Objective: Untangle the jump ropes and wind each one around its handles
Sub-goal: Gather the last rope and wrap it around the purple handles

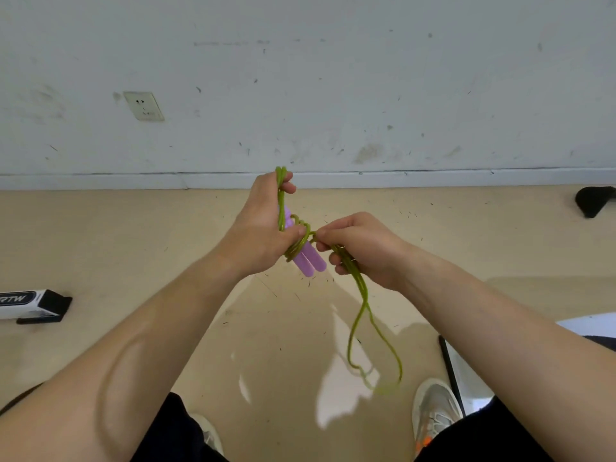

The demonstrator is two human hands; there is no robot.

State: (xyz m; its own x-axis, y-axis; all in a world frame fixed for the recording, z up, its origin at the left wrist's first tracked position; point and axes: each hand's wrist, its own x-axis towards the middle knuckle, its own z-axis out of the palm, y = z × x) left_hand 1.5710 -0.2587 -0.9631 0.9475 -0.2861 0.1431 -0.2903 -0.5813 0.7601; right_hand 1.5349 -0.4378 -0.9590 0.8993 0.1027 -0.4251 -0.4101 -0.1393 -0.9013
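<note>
While the left hand (263, 225) gripped the two purple handles (310, 261) at mid-frame, fingers (287, 187) clamped over the coils of green rope (360, 295), the right hand (360, 248) pinched the rope just beside them; any slack there would likely let the coils spring loose.

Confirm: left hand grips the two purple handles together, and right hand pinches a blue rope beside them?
Not blue: the rope is green, as the head view shows. Otherwise right: the left hand grips the two purple handles together, and the right hand pinches the rope beside them.
</note>
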